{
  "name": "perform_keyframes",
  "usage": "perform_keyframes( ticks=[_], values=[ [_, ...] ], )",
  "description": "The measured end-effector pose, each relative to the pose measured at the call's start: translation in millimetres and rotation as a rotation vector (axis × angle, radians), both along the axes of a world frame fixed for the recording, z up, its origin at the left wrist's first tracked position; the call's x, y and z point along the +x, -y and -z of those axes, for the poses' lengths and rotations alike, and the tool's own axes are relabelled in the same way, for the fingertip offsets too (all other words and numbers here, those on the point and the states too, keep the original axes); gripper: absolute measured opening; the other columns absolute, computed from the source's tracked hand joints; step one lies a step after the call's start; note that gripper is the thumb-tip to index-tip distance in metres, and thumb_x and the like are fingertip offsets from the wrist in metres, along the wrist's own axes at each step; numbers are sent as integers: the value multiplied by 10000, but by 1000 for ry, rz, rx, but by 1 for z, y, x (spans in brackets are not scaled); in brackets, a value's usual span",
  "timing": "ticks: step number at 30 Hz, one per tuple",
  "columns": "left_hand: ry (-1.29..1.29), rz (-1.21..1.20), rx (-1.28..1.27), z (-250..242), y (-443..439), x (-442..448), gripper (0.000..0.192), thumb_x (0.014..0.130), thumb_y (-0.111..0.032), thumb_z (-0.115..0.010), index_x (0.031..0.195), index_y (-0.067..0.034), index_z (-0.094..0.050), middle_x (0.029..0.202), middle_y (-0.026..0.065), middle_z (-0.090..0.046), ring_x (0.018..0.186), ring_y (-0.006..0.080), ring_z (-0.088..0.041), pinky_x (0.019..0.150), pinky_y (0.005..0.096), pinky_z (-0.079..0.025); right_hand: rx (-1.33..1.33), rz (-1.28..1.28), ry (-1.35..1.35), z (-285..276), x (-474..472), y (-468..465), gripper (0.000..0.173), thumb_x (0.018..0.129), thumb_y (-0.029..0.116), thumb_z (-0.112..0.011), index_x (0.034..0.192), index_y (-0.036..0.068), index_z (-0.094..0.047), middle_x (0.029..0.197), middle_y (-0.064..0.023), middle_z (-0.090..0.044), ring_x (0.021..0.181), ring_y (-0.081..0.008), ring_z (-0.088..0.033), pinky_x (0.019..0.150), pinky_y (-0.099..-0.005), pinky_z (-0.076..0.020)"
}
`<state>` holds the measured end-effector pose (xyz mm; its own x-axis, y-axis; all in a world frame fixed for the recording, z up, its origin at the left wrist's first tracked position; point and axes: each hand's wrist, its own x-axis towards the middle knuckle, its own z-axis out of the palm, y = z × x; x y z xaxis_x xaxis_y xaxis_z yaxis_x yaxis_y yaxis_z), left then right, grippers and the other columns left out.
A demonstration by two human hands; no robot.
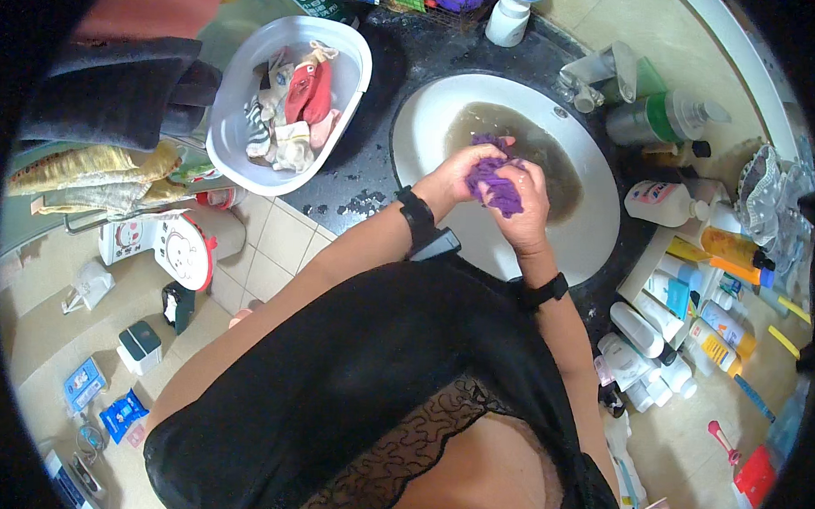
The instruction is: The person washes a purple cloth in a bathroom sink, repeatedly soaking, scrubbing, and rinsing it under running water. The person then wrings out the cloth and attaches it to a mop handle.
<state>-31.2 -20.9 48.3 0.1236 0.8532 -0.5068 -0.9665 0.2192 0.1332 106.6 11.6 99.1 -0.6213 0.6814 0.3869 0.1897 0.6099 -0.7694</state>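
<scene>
A bunched purple cloth (494, 183) is squeezed between both my hands above a white oval washbasin (425, 127). My left hand (474, 166) grips its left side, while my right hand (527, 201) wraps around its right and lower side. Murky brownish water (558, 182) stands in the basin below them. The cloth's full shape cannot be told, as my fingers cover much of it. To the left, a white plastic tub (225, 130) holds a red sock (309, 93), a striped sock (257, 128) and other small pieces of laundry.
A chrome faucet (599, 73) rises behind the basin at the right. Several bottles, among them a white bottle (658, 203) and a grey pump bottle (654, 118), crowd the counter's right side. A white pump dispenser (508, 26) stands at the back. Towels (110, 99) hang at the left.
</scene>
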Motion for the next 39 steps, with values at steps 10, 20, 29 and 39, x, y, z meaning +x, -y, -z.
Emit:
perform_keyframes(
  ticks=[10,20,29,39],
  values=[
    [-1465,-238,-29,-50,-18,31,161,737,17,-549,864,-44,-627,865,73,-618,823,208,-606,768,310,-486,-1339,528,-942,26,-26,-12,231,910,263,-573,1028,66,-594,991,-67,-639,972,-206,-606,856,-352,-492],
    [-2245,-70,643,-88,-9,35,196,587,-134,-690,771,-149,-626,789,44,-550,749,290,-542,629,390,-447,-1826,95,-909,43,1,-25,247,934,252,-453,986,77,-620,959,-83,-651,895,-218,-633,810,-352,-518],
    [-2249,22,387,-92,-13,24,304,606,-216,-701,905,-191,-653,892,72,-567,869,323,-550,749,407,-482,-1971,-171,-907,30,0,-45,267,905,260,-472,1002,62,-622,1021,-110,-654,931,-254,-638,822,-389,-526],
    [-674,-280,-137,-43,-19,2,189,795,-13,-543,974,18,-598,883,88,-616,797,199,-608,747,301,-503,-1495,174,-770,-5,-19,-2,531,913,528,-497,1233,104,-495,1213,-77,-559,1111,-226,-548,930,-435,-460]
  ],
)
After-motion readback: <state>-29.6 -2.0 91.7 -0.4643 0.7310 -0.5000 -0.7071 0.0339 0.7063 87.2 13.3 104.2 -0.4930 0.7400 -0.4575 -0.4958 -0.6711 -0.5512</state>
